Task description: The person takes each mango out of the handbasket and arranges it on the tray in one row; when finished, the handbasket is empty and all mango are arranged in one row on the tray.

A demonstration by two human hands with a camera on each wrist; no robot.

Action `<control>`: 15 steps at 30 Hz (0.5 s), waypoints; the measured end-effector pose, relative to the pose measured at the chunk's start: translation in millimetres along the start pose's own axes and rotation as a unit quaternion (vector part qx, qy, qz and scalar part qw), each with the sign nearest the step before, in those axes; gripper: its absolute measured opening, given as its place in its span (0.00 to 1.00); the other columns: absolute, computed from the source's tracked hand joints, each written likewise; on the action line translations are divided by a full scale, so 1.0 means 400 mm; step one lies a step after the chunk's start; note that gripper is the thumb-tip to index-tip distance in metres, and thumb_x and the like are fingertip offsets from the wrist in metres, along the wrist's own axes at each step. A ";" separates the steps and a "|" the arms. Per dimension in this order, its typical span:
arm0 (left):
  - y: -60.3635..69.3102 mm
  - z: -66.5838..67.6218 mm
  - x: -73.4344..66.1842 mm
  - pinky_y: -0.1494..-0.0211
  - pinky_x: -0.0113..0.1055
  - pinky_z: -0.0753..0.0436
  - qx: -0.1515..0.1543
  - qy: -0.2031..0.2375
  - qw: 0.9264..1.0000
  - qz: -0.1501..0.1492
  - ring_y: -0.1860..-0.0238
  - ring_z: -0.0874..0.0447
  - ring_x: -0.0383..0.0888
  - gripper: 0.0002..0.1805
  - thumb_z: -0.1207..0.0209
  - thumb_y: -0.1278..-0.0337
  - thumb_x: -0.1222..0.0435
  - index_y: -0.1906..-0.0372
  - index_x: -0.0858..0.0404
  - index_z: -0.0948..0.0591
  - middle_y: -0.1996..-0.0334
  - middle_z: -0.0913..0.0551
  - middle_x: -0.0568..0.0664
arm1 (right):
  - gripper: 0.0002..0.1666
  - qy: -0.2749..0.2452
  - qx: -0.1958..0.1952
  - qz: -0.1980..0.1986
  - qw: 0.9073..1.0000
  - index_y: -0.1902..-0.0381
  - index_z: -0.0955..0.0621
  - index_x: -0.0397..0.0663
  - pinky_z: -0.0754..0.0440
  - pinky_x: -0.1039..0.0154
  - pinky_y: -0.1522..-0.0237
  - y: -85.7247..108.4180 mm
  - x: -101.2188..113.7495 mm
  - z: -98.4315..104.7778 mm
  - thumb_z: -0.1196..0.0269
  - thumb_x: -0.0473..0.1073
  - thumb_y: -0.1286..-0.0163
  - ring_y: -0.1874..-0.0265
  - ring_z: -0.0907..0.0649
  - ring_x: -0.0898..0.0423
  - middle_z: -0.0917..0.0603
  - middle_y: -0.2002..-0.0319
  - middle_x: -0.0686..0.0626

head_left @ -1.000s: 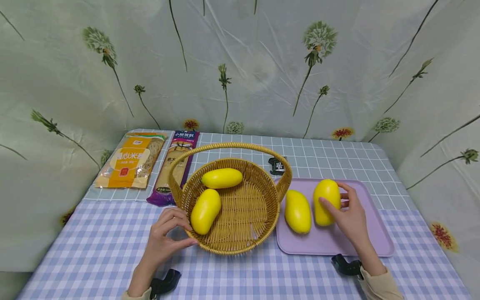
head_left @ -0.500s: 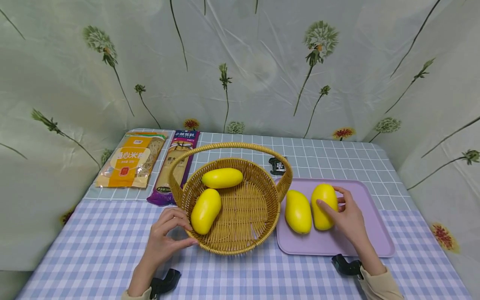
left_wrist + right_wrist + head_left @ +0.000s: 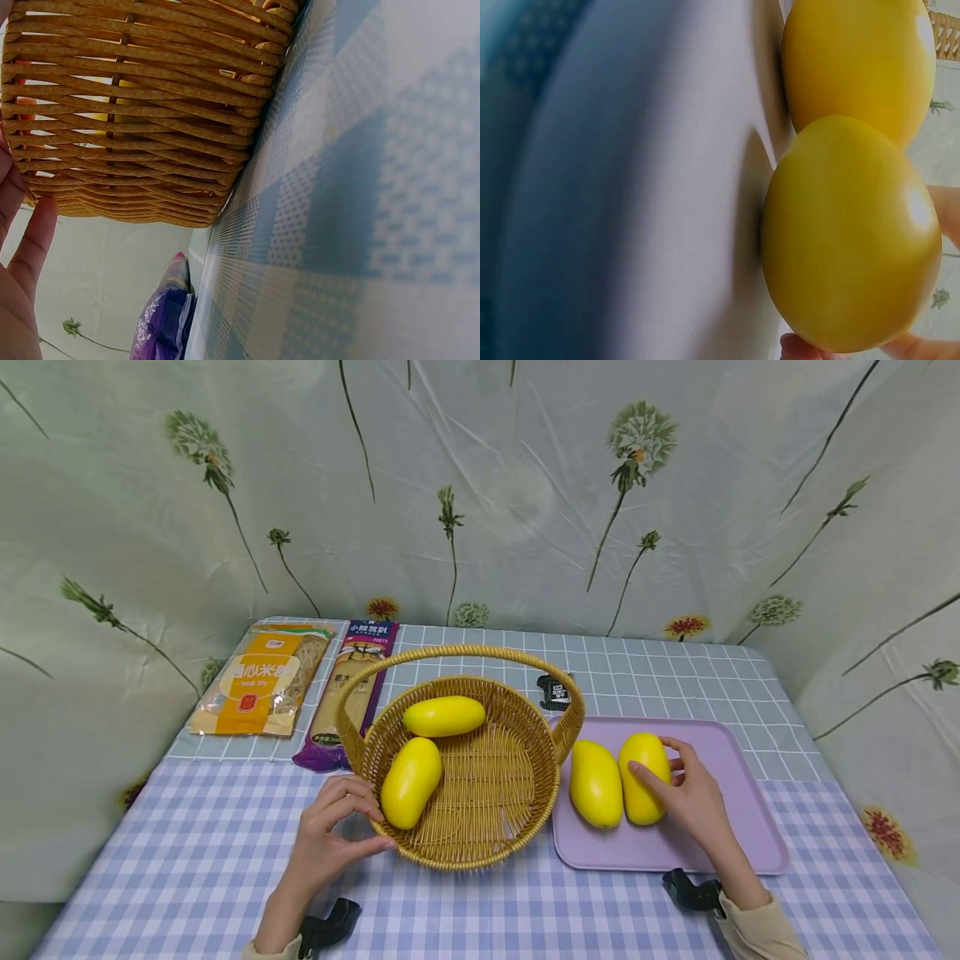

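A wicker basket (image 3: 491, 777) with a tall handle stands mid-table, two yellow mangoes (image 3: 411, 783) lying in its left half. My left hand (image 3: 333, 827) holds the basket's near-left rim between thumb and fingers; the left wrist view shows its fingertips against the woven wall (image 3: 142, 112). To the right, a lilac tray (image 3: 738, 827) carries two more mangoes side by side. My right hand (image 3: 693, 789) grips the right one (image 3: 643, 781), thumb on top and fingers along its far side. In the right wrist view that mango (image 3: 847, 240) overlaps the other mango (image 3: 859, 67).
Behind the basket at the left lie an orange food packet (image 3: 258, 681) and a purple pasta packet (image 3: 348, 697). A small black packet (image 3: 555, 692) lies behind the basket's right handle base. A checked cloth (image 3: 480, 914) covers the table's front.
My right hand has shifted left and a little nearer with its mango, bringing it close beside the other mango on the tray. The left hand and basket have stayed put.
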State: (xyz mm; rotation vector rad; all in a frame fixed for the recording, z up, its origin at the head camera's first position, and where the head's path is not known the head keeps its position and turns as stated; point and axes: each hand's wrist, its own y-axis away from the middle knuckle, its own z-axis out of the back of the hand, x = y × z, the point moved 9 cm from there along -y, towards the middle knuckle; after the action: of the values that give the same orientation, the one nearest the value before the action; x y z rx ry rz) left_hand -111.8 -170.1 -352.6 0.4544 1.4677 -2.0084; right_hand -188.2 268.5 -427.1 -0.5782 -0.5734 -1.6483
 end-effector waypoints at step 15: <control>0.001 0.001 0.001 0.43 0.32 0.32 -0.002 0.002 1.000 -0.007 0.60 0.27 0.50 0.19 0.28 0.59 0.53 0.76 0.64 0.21 0.71 0.22 0.56 | 0.47 0.028 0.022 -0.007 0.999 0.35 0.37 0.37 0.25 0.49 0.60 0.000 -0.005 -0.014 0.44 0.67 0.36 0.57 0.25 0.40 0.25 0.51 0.31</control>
State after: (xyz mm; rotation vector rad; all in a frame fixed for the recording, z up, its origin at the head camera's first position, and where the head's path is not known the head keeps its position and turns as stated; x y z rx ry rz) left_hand -111.7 -170.7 -352.9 0.4476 1.4809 -2.0153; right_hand -188.5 266.1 -432.7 -0.4962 -0.5717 -1.6554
